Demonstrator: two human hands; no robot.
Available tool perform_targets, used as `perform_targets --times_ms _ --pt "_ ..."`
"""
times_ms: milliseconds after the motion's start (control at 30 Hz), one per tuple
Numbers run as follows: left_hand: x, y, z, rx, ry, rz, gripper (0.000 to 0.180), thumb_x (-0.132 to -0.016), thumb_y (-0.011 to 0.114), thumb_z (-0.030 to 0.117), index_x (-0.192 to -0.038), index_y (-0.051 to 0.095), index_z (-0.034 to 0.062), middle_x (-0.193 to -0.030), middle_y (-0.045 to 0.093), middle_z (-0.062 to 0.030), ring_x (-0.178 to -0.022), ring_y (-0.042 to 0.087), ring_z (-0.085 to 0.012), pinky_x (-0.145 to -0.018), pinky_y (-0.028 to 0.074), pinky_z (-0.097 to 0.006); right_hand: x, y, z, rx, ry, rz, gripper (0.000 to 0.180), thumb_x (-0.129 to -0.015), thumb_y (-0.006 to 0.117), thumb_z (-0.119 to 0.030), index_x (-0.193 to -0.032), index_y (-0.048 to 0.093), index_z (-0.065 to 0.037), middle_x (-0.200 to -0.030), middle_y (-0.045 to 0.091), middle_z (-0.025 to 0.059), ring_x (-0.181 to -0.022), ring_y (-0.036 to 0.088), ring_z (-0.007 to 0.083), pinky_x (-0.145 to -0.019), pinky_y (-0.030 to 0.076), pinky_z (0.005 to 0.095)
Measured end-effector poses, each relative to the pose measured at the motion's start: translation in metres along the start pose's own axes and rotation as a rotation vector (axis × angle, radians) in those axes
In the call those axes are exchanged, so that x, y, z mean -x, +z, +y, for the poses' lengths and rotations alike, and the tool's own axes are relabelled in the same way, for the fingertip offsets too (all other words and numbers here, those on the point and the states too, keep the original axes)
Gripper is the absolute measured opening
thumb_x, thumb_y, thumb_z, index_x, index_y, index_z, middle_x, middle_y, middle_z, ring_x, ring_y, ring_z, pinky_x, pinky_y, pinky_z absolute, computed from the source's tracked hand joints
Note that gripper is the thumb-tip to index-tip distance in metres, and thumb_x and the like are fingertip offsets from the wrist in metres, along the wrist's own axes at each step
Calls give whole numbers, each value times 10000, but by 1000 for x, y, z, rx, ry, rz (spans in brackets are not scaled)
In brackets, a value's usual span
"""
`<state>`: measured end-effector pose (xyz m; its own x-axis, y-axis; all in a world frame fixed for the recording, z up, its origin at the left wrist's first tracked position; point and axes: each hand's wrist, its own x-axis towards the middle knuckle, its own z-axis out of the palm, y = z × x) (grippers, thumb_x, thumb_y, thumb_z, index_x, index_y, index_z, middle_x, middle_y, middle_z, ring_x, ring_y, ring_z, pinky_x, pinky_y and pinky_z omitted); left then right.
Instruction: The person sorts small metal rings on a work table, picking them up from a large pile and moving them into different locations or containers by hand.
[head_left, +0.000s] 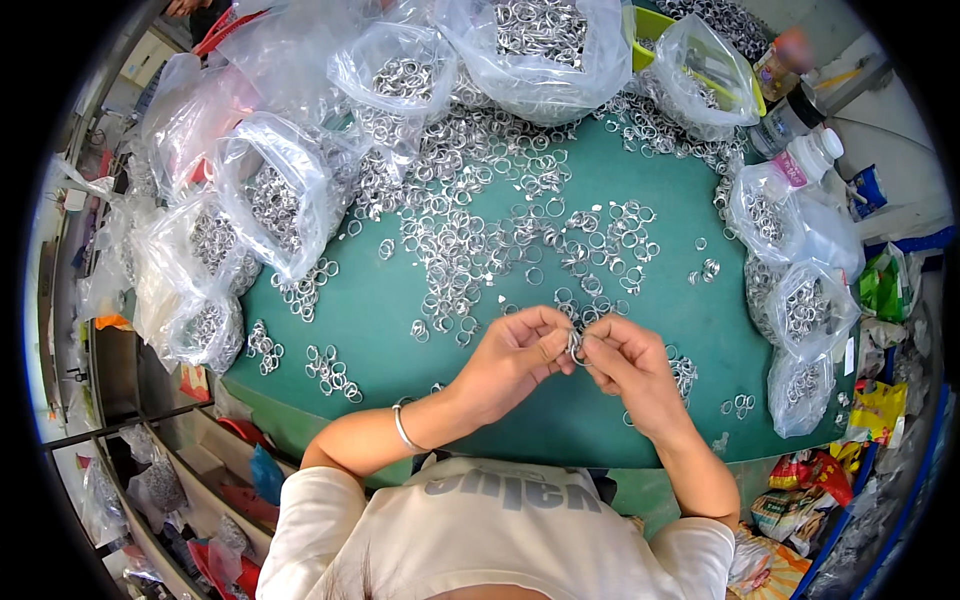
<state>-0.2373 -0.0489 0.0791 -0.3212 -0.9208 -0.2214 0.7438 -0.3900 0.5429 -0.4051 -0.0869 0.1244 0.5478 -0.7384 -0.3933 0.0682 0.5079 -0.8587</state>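
Above the near part of the green table (690, 225), my left hand (515, 358) and my right hand (628, 362) meet with fingertips pinched. Between them are silver rings (575, 345), small and partly covered by the fingers; I cannot tell how many. Both hands grip there, thumbs against forefingers. Just beyond the hands lies a wide spread of loose silver rings (450, 250). A smaller cluster of rings (682, 372) lies beside my right hand, and another group of rings (330, 372) sits to the left of my left forearm.
Clear plastic bags of rings line the table's edge, including one at the left (275, 205), a large bag at the back (545, 60) and one at the right (808, 310). A yellow-green basket (650, 25) and a white-capped bottle (808, 158) stand at the far right.
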Motion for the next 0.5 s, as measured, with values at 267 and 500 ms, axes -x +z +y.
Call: perform_targets --times_ms 267,500 --pt "5 2 1 -240 79 57 223 -924 556 73 -1124 604 -16 -963 621 -86 -824 585 -143 -758 494 -278 2 -4 -2 -547 348 -98 162 -955 437 -143 -929 528 -11 -567 407 9 -438 317 70 -399 231 218" --pt "10 10 22 -916 305 -48 261 -849 582 -79 -1109 606 -63 -1034 575 -105 -877 584 -150 -758 506 -262 7 1 -7 -449 326 -100 128 -973 437 -154 -1034 500 -62 -578 422 22 -446 313 64 -410 227 217"
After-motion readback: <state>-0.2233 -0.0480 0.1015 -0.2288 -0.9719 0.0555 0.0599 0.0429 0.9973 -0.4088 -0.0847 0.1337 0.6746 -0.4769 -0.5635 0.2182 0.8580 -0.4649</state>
